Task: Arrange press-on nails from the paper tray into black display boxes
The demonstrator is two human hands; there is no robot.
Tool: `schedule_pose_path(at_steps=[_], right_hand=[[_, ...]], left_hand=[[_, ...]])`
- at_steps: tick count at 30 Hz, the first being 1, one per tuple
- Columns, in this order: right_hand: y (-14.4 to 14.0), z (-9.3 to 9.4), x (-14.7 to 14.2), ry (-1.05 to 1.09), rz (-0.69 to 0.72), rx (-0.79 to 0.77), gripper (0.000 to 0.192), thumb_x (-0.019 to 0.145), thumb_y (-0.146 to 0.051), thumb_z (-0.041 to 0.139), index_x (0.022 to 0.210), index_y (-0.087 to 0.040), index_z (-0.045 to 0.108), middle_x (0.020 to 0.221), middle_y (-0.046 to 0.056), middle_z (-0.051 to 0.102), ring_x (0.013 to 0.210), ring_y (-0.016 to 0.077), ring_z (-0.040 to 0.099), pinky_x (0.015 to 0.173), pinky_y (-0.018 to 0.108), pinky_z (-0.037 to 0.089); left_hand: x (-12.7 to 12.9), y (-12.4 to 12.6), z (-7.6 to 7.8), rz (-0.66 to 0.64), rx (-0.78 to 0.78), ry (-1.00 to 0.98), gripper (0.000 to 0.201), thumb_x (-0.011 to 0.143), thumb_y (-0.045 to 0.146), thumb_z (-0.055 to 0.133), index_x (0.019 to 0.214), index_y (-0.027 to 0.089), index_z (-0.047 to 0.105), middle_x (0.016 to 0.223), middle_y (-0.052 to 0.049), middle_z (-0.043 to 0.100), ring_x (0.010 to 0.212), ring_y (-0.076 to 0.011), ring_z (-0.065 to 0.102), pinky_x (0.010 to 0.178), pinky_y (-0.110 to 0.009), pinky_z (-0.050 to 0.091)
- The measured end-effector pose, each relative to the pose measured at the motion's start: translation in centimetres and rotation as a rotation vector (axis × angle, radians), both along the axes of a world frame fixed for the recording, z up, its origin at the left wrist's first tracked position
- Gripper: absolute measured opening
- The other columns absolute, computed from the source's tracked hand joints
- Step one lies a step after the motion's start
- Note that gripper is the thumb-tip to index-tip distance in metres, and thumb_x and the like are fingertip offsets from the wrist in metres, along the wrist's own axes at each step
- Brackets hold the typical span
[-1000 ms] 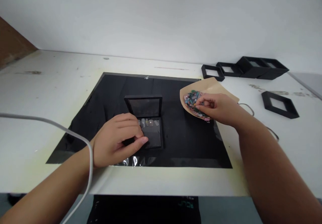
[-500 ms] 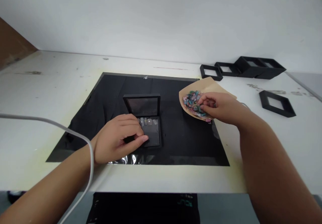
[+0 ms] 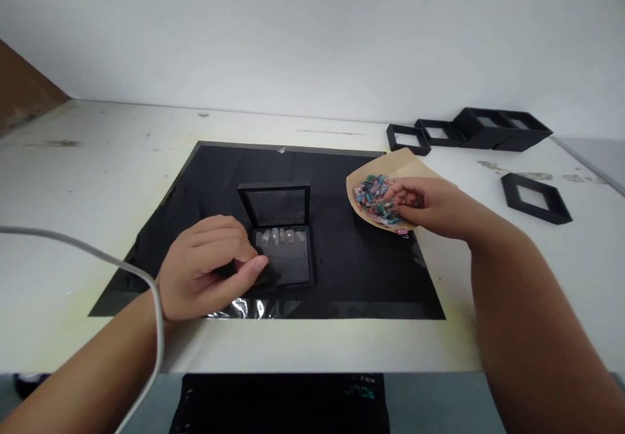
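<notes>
A shallow black display case (image 3: 309, 258) stands with its clear-windowed lid (image 3: 276, 206) raised. A row of press-on nails (image 3: 282, 236) lies along the upper part of its grey insert. My left hand (image 3: 209, 265) is curled at the case's left edge, thumb tip against the bent index finger; whatever it may hold is hidden. Over a brown paper holder (image 3: 350, 190) my right hand (image 3: 422, 203) has its bent fingertips in a heap of small colourful pieces (image 3: 372, 193) that look like press-on nails. I cannot make out which piece lies between those fingers.
A black mat (image 3: 332, 278) lies beneath the case on the white table (image 3: 322, 349). Several black open frames (image 3: 409, 140) stand along the wall at the back right, and another frame (image 3: 537, 198) lies nearer. A grey cable (image 3: 157, 304) crosses my left wrist.
My left hand has slid left off the case's insert, uncovering more of the nail row. My right hand has stayed at the heap, its fingers shifting slightly.
</notes>
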State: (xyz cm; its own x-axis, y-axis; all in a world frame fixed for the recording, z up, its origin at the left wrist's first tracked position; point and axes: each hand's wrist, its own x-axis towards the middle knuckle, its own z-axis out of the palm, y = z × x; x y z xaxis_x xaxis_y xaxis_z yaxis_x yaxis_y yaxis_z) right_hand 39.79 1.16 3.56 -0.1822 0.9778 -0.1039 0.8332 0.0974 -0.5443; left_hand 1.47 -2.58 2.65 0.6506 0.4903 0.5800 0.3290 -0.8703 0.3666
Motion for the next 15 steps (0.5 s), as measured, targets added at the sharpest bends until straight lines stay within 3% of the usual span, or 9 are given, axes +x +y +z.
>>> schedule_pose_path(at_steps=[5,8,15], right_hand=[[-0.1,0.8,1.3,-0.134,-0.227,0.262,0.028,0.079,-0.024,0.062,0.104,-0.026,0.072,0.081,0.004,0.068,0.072,0.0226,0.062,0.067,0.037,0.047],[-0.2,0.8,2.0,-0.123,-0.296,0.32,0.029,0.081,-0.024,0.062,0.108,-0.025,0.073,0.084,0.007,0.07,0.074,0.0245,0.063,0.07,0.039,0.047],[-0.3,0.7,1.8,-0.077,-0.259,0.282,0.037,0.08,-0.016,0.055,0.111,-0.026,0.072,0.096,0.007,0.075,0.079,0.0258,0.066,0.075,0.041,0.05]], left_hand=[[-0.5,-0.6,-0.2,0.09,0.029,-0.189,0.021,0.079,-0.002,0.066,0.08,0.018,0.059,0.078,-0.001,0.058,0.07,-0.0127,0.056,0.058,-0.029,0.046],[-0.6,-0.8,-0.3,0.124,0.042,-0.247,0.022,0.08,-0.003,0.064,0.079,0.018,0.059,0.079,-0.001,0.058,0.071,-0.0123,0.056,0.059,-0.028,0.046],[0.1,-0.1,-0.6,0.057,-0.108,0.022,0.013,0.09,0.012,0.064,0.079,0.019,0.061,0.079,-0.002,0.067,0.073,-0.0139,0.063,0.069,-0.028,0.05]])
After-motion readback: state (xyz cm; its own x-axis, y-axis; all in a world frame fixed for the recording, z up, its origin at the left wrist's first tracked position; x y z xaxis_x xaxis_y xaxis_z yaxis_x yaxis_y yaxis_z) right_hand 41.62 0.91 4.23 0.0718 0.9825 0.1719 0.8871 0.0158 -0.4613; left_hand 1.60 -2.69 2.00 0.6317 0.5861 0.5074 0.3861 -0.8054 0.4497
